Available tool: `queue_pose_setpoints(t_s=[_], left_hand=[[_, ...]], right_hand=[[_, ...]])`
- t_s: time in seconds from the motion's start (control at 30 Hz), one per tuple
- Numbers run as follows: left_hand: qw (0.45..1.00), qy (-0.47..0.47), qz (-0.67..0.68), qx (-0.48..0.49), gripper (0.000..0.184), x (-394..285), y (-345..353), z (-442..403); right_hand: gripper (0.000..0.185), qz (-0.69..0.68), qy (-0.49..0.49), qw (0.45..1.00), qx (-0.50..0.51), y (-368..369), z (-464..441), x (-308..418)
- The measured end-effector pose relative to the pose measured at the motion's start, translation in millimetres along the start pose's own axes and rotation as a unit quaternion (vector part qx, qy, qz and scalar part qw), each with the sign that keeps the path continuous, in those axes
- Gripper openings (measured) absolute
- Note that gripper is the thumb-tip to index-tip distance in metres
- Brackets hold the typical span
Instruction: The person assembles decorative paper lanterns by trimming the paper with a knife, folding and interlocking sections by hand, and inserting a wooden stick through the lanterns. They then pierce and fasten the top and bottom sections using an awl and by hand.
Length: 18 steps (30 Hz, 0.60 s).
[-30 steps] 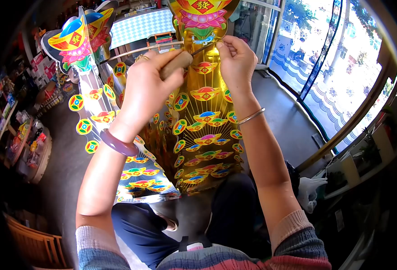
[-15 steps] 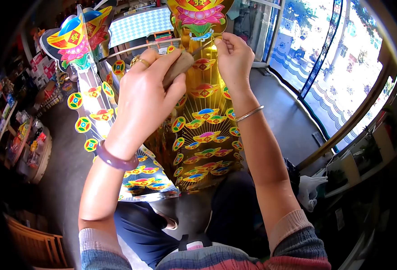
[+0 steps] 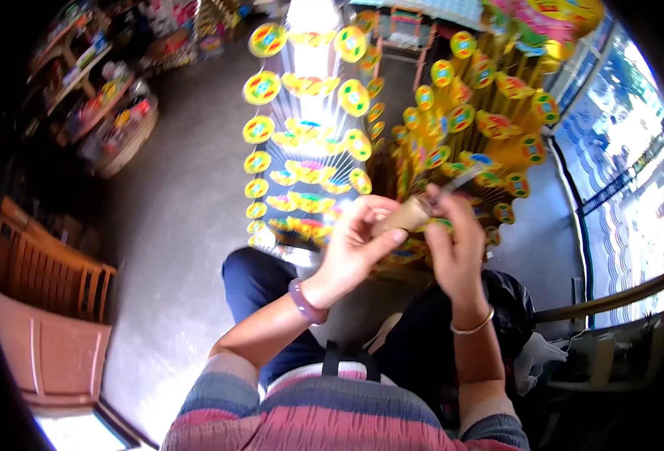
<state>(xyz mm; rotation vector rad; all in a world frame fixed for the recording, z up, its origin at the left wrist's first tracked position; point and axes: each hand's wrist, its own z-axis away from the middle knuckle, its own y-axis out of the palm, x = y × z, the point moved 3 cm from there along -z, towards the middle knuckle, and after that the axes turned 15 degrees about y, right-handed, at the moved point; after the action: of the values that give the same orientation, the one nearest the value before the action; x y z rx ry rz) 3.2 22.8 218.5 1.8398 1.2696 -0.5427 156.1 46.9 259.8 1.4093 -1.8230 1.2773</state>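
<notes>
My left hand (image 3: pixel 358 244) is closed around the tan cylindrical handle (image 3: pixel 409 216) of a small tool. A thin pale shaft or blade (image 3: pixel 463 179), blurred, points up and right beyond it. My right hand (image 3: pixel 456 244) is close by the handle's far end with its fingers curled; motion blur hides whether they hold anything. Just beyond my hands stands a gold foil decoration (image 3: pixel 501 154) bearing round coin and ingot shapes. On its left is a similar silver decoration (image 3: pixel 313 154). A pink and yellow top piece (image 3: pixel 546 19) shows at the upper right.
Shelves with colourful goods (image 3: pixel 110 113) line the left side. A wooden slatted chair (image 3: pixel 50 259) is at the lower left. Glass doors with patterned curtains (image 3: pixel 610 188) are on the right, near black and white plastic bags (image 3: pixel 539 361). A folding chair (image 3: pixel 403 37) stands at the back.
Both hands have come down and closer to my body, away from the gold decoration's upper part, bringing the tool along. The view has tilted down and turned left.
</notes>
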Motion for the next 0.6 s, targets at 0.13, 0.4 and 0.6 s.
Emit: queue_pose_setpoints(t_s=[0.13,0.4,0.6], left_hand=[[0.999,-0.023,-0.022,-0.028,0.033,29.5,-12.8,57.8],[0.933,-0.107,-0.340,-0.054,0.042,66.8,-77.0,145.0],[0.830,-0.134,-0.540,-0.039,0.051,132.7,-99.7,173.0]], right_hand=[[0.034,-0.195,0.181,0.954,0.135,48.8,43.0,-37.4],[0.036,-0.143,0.193,0.967,0.084,70.4,73.1,-85.1],[0.035,-0.130,0.248,0.960,0.024,54.0,100.5,-118.2]])
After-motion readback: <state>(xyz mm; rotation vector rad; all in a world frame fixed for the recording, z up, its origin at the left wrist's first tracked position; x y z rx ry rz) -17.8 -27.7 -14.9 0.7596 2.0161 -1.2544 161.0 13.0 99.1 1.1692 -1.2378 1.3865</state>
